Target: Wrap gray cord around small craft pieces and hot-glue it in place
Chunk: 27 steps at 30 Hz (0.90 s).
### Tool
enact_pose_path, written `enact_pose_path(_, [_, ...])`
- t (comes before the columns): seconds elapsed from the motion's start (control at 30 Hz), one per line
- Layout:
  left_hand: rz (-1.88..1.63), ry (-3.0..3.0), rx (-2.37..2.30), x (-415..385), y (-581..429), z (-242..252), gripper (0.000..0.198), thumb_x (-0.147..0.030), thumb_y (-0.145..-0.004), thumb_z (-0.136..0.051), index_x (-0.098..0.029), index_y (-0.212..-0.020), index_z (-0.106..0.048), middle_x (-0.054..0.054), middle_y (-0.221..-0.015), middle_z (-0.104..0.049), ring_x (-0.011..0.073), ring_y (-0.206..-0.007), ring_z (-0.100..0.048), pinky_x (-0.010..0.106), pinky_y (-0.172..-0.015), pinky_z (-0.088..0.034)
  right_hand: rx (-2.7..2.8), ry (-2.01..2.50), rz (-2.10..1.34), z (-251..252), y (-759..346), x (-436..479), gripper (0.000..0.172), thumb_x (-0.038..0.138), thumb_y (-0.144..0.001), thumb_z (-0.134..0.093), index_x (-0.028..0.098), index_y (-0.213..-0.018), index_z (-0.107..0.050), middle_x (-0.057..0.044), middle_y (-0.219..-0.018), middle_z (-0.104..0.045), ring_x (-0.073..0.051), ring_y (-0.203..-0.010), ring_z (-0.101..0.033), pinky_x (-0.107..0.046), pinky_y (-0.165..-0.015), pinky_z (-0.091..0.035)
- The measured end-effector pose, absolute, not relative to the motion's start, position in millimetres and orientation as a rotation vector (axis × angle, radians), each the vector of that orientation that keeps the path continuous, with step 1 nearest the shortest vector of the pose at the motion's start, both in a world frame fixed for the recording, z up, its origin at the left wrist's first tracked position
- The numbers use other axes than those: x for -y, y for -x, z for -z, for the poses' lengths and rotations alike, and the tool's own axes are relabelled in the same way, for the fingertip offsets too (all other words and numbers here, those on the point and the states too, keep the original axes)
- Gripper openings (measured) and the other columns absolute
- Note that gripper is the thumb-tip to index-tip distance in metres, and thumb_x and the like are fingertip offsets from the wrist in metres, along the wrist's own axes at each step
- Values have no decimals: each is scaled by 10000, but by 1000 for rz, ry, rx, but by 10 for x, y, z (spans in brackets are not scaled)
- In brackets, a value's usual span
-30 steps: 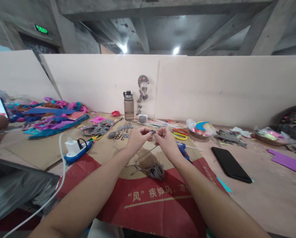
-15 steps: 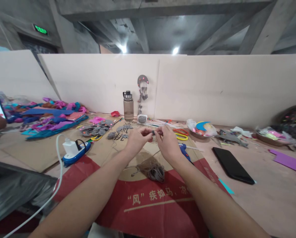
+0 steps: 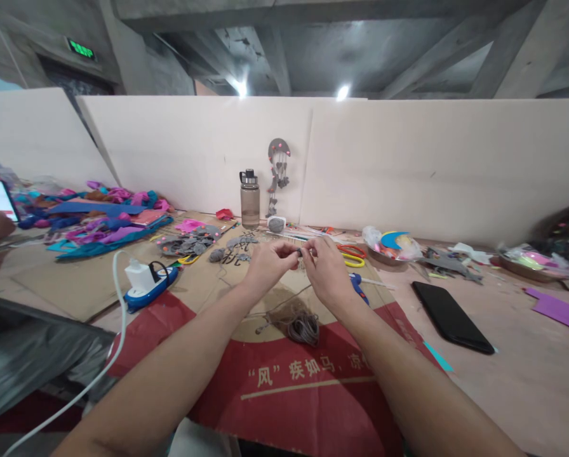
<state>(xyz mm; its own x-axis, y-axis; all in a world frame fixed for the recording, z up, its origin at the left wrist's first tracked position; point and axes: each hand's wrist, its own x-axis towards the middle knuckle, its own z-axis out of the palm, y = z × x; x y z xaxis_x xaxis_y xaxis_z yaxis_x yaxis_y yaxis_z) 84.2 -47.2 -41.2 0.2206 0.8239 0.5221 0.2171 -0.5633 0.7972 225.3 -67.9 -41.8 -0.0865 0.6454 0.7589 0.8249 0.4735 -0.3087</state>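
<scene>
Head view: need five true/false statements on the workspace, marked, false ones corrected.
1. The left hand and right hand hold a small dark piece at their fingertips. True.
2. The grey yarn coil is in the right hand. False: it lies on the printed cardboard.
3. The black phone lies right of the right hand. True.
4. The bottle lies on its side. False: it stands upright.
5. The white plug is on the blue power strip. True.

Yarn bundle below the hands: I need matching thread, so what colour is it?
The yarn bundle is grey, best seen in the head view.
</scene>
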Motion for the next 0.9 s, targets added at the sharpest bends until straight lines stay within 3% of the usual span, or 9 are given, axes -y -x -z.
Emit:
enact_pose_path(0.43, [-1389, -1748, -940, 404, -833, 464, 137, -277, -733, -602, -149, -710, -645, 14, -613, -632, 140, -576, -629, 239, -564, -509, 1789, 1239, 198, 438, -2181, 735, 82, 185, -850, -480, 185, -789, -535, -76, -843, -565, -201, -794, -520, -320, -719, -402])
enact_pose_path(0.9, [-1405, -1387, -804, 421, -904, 449, 132, -243, -664, -671, -128, -692, -612, 3, -598, -627, 116, -548, -605, 271, -591, -551, 1405, 1254, -376, 448, -2140, 729, 151, 306, -728, -585, 197, -626, -564, 7, -578, -578, -136, -535, -471, -260, -522, -347])
